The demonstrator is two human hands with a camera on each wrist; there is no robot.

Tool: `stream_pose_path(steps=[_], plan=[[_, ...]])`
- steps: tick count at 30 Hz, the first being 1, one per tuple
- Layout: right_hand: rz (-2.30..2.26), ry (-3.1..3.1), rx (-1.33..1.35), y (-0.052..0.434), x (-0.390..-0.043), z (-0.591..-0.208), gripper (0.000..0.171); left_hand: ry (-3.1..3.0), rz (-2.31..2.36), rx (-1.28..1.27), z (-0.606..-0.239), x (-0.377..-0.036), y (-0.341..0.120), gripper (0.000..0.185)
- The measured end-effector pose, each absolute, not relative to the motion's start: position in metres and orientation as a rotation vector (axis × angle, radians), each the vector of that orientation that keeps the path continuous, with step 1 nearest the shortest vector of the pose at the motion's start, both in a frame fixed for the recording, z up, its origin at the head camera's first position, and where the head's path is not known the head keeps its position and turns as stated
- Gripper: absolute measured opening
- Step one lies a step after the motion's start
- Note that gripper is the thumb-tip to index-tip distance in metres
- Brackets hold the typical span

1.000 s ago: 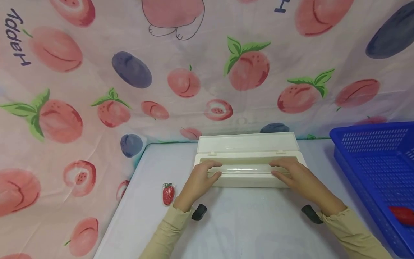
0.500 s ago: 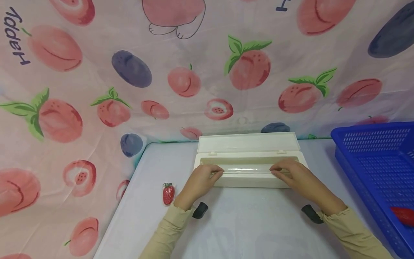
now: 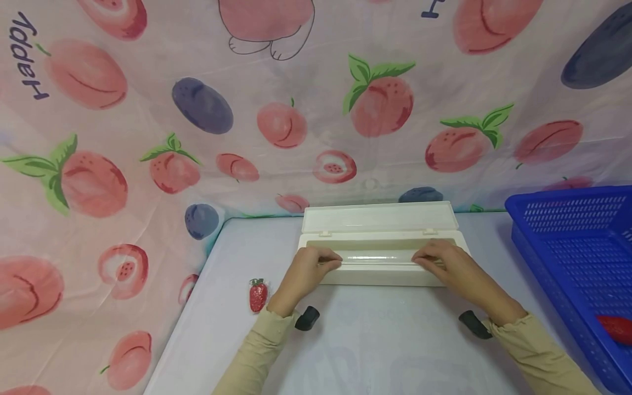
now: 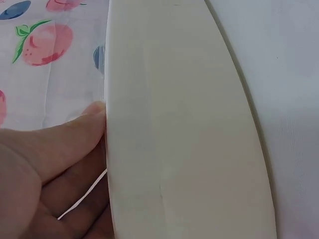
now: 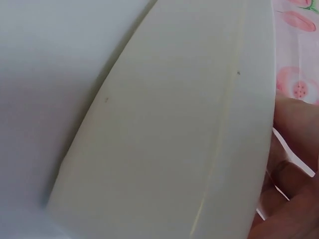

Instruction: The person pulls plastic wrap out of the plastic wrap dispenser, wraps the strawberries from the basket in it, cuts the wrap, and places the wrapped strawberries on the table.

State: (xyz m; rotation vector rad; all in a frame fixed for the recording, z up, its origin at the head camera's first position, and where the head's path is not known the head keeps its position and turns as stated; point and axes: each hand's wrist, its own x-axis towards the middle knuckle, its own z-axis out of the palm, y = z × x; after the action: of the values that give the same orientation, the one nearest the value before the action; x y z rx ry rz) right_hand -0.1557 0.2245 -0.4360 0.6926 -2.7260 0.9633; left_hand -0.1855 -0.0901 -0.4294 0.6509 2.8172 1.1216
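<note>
Box (image 3: 380, 258) lies on the tabletop (image 3: 375, 340), lid (image 3: 377, 217) swung back. Left hand (image 3: 303, 274) and right hand (image 3: 451, 269) each curl fingers over its near rim, pinching a clear film (image 3: 375, 258); little seems pulled out yet.

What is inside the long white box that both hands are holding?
The white box stands open, lid tilted back. Inside lies a clear, shiny roll, like plastic wrap. The left hand and right hand cover its two ends, and the box floor cannot be seen.
</note>
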Motion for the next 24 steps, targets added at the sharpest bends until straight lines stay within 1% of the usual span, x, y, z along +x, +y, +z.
stream_pose_path(steps=[7, 17, 24], plan=[[0.985, -2.69, 0.644, 0.222, -0.158, -0.434, 0.005, 2.884, 1.188, 0.617, -0.426, -0.184, -0.088, 0.012], [0.959, -2.715, 0.592, 0.219, -0.158, -0.428, 0.01, 2.91, 1.271, 0.546, -0.427, -0.181, -0.081, 0.013], [0.95, -2.676, 0.575, 0.217, -0.154, -0.424, 0.01, 2.872, 1.298, 0.667, -0.425, -0.178, -0.085, 0.012]])
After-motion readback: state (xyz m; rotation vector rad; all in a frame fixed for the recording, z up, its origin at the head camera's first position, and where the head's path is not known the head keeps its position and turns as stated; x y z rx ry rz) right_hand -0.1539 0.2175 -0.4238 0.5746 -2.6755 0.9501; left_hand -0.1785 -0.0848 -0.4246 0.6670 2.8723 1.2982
